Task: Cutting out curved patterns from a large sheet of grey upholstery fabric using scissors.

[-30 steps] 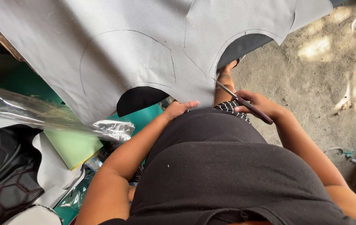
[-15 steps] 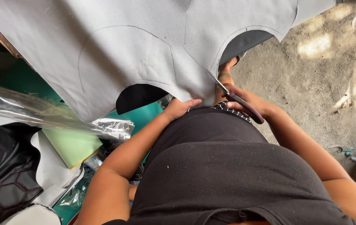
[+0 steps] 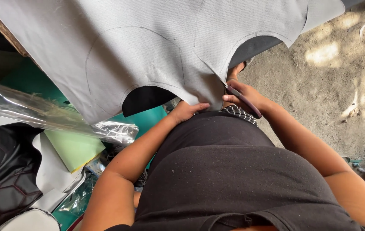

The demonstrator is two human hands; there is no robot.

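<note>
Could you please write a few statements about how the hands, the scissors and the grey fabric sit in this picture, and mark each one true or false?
1. The right hand holds the scissors at the edge of the grey fabric. True.
2. The left hand is lifted clear of the fabric. False: it rests against the fabric's lower edge.
3. Curved lines are drawn on the grey fabric. True.
4. The scissors have bright yellow handles. False: the handles are dark, reddish-purple.
5. A clear plastic sheet lies to the left, below the fabric. True.
6. The ground on the right is tiled. False: the ground is bare and sandy, with patches of sunlight.
</note>
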